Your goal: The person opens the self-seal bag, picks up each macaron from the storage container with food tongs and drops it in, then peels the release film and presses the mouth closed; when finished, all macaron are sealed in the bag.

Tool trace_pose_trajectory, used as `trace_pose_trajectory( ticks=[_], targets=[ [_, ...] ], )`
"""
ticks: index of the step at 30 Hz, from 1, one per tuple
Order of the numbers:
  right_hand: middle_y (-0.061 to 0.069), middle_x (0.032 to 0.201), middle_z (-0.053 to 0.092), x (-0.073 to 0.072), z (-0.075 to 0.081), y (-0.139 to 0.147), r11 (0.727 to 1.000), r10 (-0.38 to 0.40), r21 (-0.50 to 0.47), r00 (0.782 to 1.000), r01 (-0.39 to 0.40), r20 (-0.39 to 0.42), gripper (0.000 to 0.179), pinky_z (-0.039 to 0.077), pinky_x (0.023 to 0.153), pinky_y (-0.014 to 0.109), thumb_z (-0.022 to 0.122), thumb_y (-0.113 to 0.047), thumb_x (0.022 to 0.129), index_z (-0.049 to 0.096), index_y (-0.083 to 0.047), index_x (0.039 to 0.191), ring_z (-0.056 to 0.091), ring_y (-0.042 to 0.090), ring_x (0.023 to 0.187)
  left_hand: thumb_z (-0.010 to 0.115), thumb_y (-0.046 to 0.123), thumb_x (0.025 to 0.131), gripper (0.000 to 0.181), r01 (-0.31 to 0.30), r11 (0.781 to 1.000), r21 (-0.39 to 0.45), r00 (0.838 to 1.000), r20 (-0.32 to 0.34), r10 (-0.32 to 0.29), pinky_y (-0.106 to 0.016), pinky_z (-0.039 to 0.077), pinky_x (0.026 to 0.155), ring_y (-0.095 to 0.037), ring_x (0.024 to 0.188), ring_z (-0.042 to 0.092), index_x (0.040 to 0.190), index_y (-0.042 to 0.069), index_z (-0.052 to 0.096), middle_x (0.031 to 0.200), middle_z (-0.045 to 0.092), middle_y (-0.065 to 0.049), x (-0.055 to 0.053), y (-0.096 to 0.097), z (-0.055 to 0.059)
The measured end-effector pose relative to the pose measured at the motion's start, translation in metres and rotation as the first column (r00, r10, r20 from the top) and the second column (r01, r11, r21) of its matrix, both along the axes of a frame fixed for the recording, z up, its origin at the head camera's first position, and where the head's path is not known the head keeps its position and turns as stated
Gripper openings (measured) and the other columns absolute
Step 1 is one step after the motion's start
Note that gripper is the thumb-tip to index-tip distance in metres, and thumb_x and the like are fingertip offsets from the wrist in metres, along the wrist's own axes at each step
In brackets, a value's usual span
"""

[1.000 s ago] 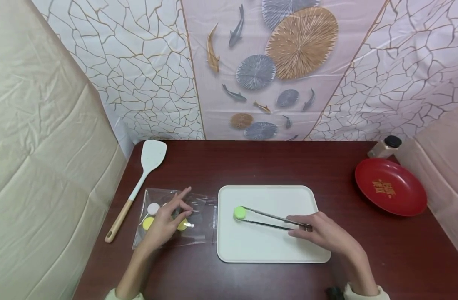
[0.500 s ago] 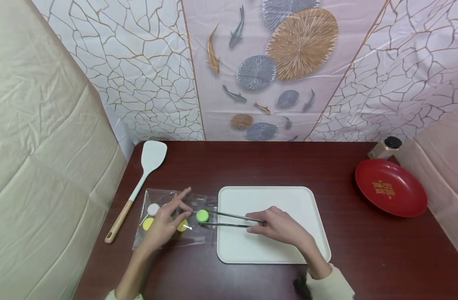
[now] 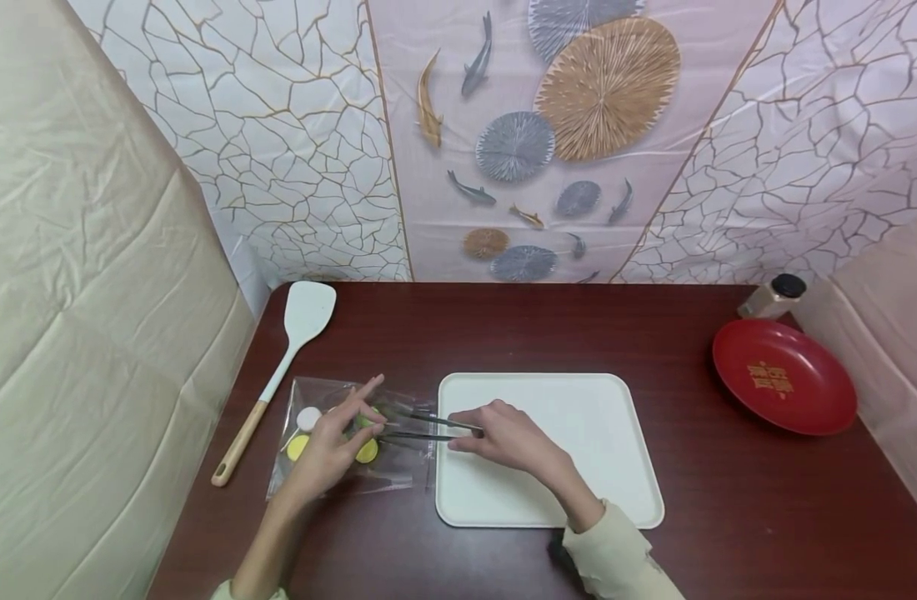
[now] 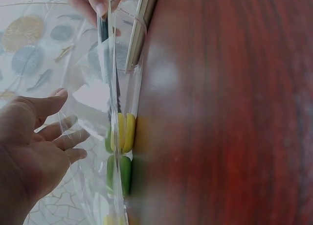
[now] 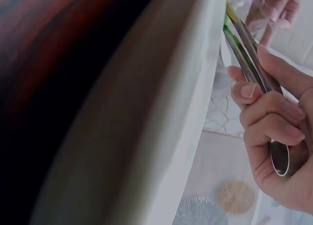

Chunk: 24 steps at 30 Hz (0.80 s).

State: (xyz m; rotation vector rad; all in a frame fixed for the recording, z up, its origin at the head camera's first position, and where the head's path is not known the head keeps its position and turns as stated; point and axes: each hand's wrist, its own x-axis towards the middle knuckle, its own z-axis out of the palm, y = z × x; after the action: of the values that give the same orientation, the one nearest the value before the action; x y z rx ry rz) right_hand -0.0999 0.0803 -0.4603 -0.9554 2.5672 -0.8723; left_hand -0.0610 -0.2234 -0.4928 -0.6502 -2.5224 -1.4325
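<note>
My left hand (image 3: pixel 329 446) pinches the upper film of a clear plastic bag (image 3: pixel 398 475) between thumb and index finger, with other fingers spread. My right hand (image 3: pixel 507 437) holds metal tongs (image 3: pixel 445 422), whose far ends reach into the bag's right-hand opening. A green macaron (image 3: pixel 370 415) is at the tong tips, partly hidden by my left fingers. Inside the bag lie a white macaron (image 3: pixel 308 418) and yellow macarons (image 3: pixel 297 448). From the left wrist view, a green macaron (image 4: pixel 125 176) and a yellow macaron (image 4: pixel 129 132) stand out under the raised film.
A cream tray (image 3: pixel 616 467) lies right of the bag, under my right hand. At the left is a white spatula (image 3: pixel 308 308) with a wooden handle. A red plate (image 3: pixel 811 392) and a black-lidded jar (image 3: pixel 772 296) occupy the far right.
My right hand has moved left with the tongs, carrying the green macaron from above the tray into the bag. My left hand has kept its place on the film.
</note>
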Motion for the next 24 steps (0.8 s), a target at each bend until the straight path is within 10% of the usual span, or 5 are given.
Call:
trace_pose_trajectory(
  ticks=[7,11,15,19,24],
  targets=[
    [0.003,0.083,0.078,-0.002,0.003,-0.010,1.000,-0.017,0.023,1.000,0.017,-0.011,0.036,0.033,0.053,0.021,0.081,-0.027,0.102,0.079,-0.004,0.129,0.042,0.003,0.062,0.077,-0.005,0.097,0.013,0.031,0.999,0.040,0.998,-0.063,-0.029,-0.056,0.027,0.134,-0.050,0.146,0.055,0.102,0.005,0.072,0.159,0.057,-0.029,-0.003,0.002,-0.006],
    [-0.006,0.076,0.071,-0.009,-0.019,0.001,1.000,0.003,-0.008,1.000,-0.003,-0.028,0.042,0.035,0.053,0.024,0.077,-0.039,0.105,0.078,-0.007,0.133,0.042,0.003,0.062,0.078,0.007,0.100,0.006,0.047,0.997,0.067,0.994,-0.101,-0.040,-0.046,0.024,0.138,-0.043,0.149,0.055,0.103,0.007,0.072,0.161,0.056,-0.025,-0.008,-0.002,-0.021],
    [-0.009,0.072,0.063,0.001,-0.003,0.025,1.000,0.012,-0.005,1.000,-0.012,-0.014,0.041,0.040,0.054,0.024,0.078,-0.038,0.104,0.077,-0.008,0.131,0.043,0.001,0.062,0.078,0.011,0.102,0.006,0.026,0.998,0.053,0.994,-0.103,-0.020,-0.035,0.023,0.139,-0.034,0.153,0.053,0.103,0.012,0.072,0.163,0.056,-0.021,-0.010,-0.007,-0.033],
    [-0.015,0.072,0.060,0.020,0.023,0.074,1.000,0.000,-0.022,1.000,0.000,-0.018,0.036,0.043,0.058,0.020,0.080,-0.031,0.102,0.078,-0.007,0.128,0.044,-0.004,0.064,0.078,0.001,0.098,0.012,-0.012,1.000,0.025,0.998,-0.060,0.013,-0.046,0.023,0.138,-0.044,0.154,0.049,0.103,0.011,0.073,0.163,0.054,-0.024,-0.006,-0.003,-0.022],
    [-0.014,0.080,0.061,0.053,0.026,0.156,0.955,-0.292,-0.068,0.955,0.289,-0.047,0.039,0.044,0.059,0.020,0.084,-0.022,0.099,0.075,-0.006,0.133,0.049,-0.003,0.069,0.078,-0.001,0.097,0.014,-0.009,0.999,-0.049,1.000,-0.007,0.009,-0.060,0.018,0.136,-0.051,0.156,0.042,0.108,0.005,0.072,0.167,0.048,-0.026,-0.003,0.004,-0.007]
  ],
)
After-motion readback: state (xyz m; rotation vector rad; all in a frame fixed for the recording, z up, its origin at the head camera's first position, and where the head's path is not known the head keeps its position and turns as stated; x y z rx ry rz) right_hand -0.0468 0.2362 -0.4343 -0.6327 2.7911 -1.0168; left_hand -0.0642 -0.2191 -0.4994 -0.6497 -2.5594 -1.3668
